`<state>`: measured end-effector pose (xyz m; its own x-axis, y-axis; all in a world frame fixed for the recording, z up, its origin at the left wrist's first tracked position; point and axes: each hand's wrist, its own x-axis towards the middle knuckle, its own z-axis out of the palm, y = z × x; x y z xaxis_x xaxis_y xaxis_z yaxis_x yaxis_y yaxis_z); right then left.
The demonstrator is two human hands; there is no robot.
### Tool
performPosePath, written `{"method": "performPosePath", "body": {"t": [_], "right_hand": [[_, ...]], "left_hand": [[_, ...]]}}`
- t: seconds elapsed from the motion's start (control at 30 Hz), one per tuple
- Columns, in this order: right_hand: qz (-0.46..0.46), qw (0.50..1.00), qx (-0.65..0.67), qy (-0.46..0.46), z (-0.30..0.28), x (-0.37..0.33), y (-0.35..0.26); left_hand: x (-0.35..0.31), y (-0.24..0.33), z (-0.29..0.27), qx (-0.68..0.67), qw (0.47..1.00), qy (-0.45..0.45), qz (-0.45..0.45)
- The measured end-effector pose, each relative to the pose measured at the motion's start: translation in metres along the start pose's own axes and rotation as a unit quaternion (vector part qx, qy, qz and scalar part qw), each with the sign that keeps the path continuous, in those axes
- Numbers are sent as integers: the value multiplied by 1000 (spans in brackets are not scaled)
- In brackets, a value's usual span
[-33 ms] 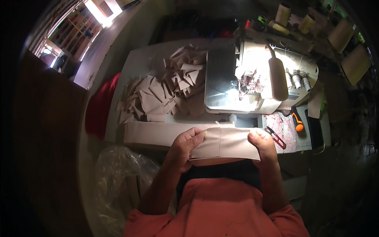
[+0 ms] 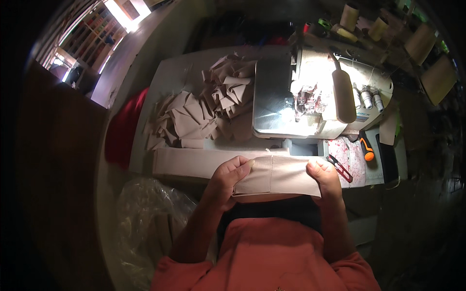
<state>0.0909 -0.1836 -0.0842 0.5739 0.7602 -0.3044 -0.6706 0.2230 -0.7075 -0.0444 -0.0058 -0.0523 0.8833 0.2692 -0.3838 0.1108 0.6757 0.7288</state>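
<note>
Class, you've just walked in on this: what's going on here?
The person's left hand and right hand hold a beige fabric piece spread between them, apart from the sewing machine. A seam-like line crosses it near the middle. More beige pieces lie heaped on the table, left of the machine.

Beige cloth [image 2: 294,177]; coral-red shirt [image 2: 272,250]

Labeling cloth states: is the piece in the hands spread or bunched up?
Spread: the cloth reaches smoothly from the left hand to the right hand, its seam straight.
</note>
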Motion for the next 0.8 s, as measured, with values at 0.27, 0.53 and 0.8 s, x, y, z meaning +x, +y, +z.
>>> {"method": "performPosePath", "body": {"t": [0.27, 0.53, 0.8], "right_hand": [[-7, 1000, 7, 11, -7, 1, 4], [-42, 994, -97, 18, 25, 2, 1], [-110, 984, -140, 2, 28, 15, 1]], "left_hand": [[-3, -1, -8, 35, 997, 51, 55], [4, 33, -7, 180, 970, 91, 132], [28, 93, -11, 330, 926, 76, 166]]}}
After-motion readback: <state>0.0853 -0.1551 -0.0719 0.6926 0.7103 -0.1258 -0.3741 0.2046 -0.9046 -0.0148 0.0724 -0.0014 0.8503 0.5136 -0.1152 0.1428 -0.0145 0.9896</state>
